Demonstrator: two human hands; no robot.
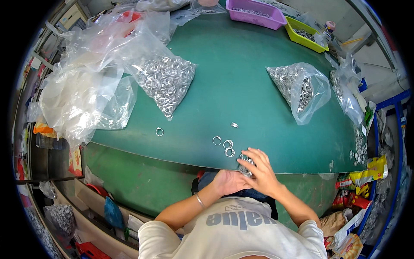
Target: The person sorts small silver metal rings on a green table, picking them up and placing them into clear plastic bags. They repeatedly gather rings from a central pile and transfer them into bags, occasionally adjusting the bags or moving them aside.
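My left hand (226,181) is cupped palm-up at the near edge of the green table (241,86), below the tabletop. My right hand (258,170) lies over that edge, fingers spread on a small heap of silver metal rings (246,160) that rests on the edge and partly against my left palm. Three loose rings (227,146) lie on the mat just left of my right hand. Another single ring (159,131) sits further left, and a small metal piece (234,124) lies beyond them.
A clear bag full of rings (166,82) lies at the left, another bag of rings (297,88) at the right. Crumpled plastic bags (82,86) pile at the far left. A purple tray (255,13) and a lime tray (305,34) stand at the back.
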